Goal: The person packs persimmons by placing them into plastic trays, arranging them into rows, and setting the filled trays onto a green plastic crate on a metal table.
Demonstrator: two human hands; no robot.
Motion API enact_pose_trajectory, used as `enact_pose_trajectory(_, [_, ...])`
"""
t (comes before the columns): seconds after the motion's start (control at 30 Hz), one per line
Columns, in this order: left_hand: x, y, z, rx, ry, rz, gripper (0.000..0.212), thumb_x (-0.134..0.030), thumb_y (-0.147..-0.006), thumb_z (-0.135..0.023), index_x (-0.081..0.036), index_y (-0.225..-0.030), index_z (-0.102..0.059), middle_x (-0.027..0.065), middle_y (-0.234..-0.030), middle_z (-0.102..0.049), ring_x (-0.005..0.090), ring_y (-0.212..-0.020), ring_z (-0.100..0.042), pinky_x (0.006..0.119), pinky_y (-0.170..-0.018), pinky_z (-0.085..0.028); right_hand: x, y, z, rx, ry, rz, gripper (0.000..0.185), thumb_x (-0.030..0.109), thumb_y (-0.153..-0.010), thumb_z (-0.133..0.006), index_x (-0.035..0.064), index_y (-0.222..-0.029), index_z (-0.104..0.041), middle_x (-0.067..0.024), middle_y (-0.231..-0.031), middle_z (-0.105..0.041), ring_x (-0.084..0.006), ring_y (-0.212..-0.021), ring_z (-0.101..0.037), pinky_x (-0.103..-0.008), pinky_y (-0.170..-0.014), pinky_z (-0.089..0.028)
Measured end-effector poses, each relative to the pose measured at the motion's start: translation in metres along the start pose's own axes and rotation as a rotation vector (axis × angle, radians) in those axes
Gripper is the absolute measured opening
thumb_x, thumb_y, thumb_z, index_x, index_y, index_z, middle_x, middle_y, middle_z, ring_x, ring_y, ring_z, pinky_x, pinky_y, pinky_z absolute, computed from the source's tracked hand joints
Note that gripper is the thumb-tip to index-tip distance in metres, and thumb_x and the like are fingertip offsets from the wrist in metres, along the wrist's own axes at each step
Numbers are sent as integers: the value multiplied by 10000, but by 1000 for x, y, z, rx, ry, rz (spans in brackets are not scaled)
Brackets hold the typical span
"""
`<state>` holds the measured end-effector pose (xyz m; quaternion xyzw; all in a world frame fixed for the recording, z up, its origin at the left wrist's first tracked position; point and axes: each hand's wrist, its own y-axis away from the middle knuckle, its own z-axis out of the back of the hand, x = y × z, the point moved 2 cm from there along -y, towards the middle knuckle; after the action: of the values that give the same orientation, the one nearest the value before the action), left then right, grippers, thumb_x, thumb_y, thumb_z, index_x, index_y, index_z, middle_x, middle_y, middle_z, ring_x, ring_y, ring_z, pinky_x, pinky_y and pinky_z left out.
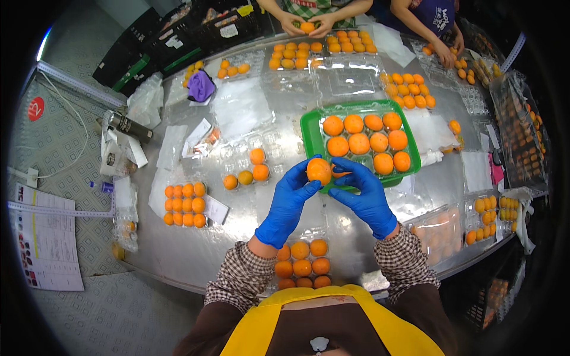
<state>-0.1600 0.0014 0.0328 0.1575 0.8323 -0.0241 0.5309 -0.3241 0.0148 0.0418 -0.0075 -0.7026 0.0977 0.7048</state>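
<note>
My left hand, in a blue glove, holds an orange citrus fruit between thumb and fingers. Just to its right is my right hand, also gloved in blue, with its fingers apart and curved; it holds nothing that I can see. Both hands are over the near left corner of a green plastic basket. In that basket lies a clear plastic tray with rows of orange fruit. One more fruit shows partly behind my right fingers.
Filled fruit trays stand at the left, in front of my body and at the back. A partly filled tray is left of my hands. Two people work across the metal table. Black crates stand behind.
</note>
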Motion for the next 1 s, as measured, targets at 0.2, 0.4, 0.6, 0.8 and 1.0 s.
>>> enact_pose_trajectory(0.2, [-18,-20,-4,20,-67,-73,513,-22,-771,-619,-37,-1250,-436,58,-1225,-486,169,-1096,-475,298,-917,-396,25,-35,-8,48,-62,24,508,58,-704,-700,63,-1173,-506,-43,-1061,-535,-136,-967,-535,-270,-821,-464])
enact_pose_trajectory(0.4, [-43,-29,-9,38,-155,-191,586,39,-727,-641,-48,-1260,-413,69,-1280,-437,164,-1095,-476,285,-895,-440,29,-48,-5,2,159,273,516,26,-667,-708,65,-1148,-527,-82,-1091,-538,-192,-1003,-537,-300,-839,-458])
enact_pose_trajectory(0.6, [-47,-34,-9,19,-197,-244,482,42,-726,-646,-38,-1172,-481,75,-1224,-483,157,-1029,-518,275,-843,-473,37,-53,-5,-80,472,541,547,12,-620,-712,70,-1135,-535,-122,-1082,-530,-270,-995,-536,-331,-837,-453])
enact_pose_trajectory(0.8, [-36,-47,1,-195,-23,-151,184,-100,-823,-588,-22,-990,-587,69,-967,-616,157,-891,-582,267,-756,-489,38,-52,-12,-56,478,482,548,33,-616,-725,56,-1129,-534,-116,-1060,-534,-258,-976,-534,-329,-827,-448])
enact_pose_trajectory(1.0, [-32,-53,-2,-242,105,-31,195,-181,-861,-551,-16,-957,-590,88,-919,-620,163,-822,-599,280,-689,-500,33,-53,-10,-49,349,407,512,78,-635,-741,52,-1107,-543,-92,-992,-541,-215,-884,-550,-295,-754,-465])
